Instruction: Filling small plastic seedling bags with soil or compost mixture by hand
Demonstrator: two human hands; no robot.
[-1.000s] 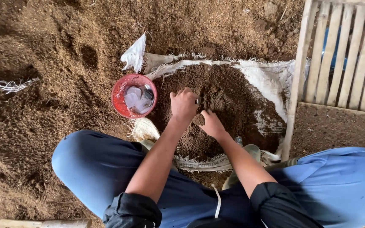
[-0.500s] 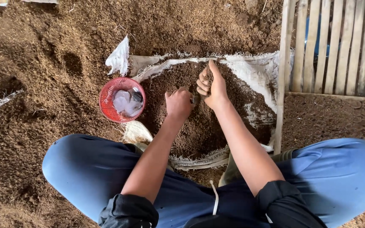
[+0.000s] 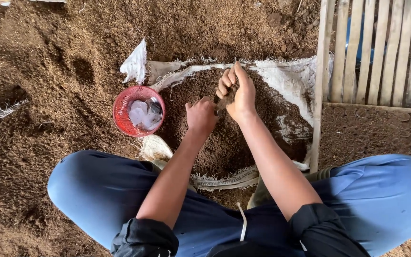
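Note:
A heap of dark brown soil (image 3: pixel 224 138) lies on a spread white woven sack (image 3: pixel 291 81) between my knees. My right hand (image 3: pixel 234 90) is raised over the heap, fingers curled around a clump of soil that crumbles down from it. My left hand (image 3: pixel 200 116) rests knuckles-up on the soil just left of it, fingers bent into the heap; whether it grips anything is hidden. A small red mesh basket (image 3: pixel 122 121) holding clear plastic bags stands on the ground left of the heap, close to my left hand.
Loose brown sawdust-like ground (image 3: pixel 48 71) surrounds the sack. A wooden slatted frame (image 3: pixel 376 52) stands at the right, its post (image 3: pixel 320 85) along the sack's edge. A torn white sack scrap (image 3: pixel 135 64) lies above the basket. My blue-trousered legs (image 3: pixel 96 190) flank the heap.
My right hand has lifted from the near side of the heap to its far side, closing on a clump of soil. My left hand has stayed on the soil.

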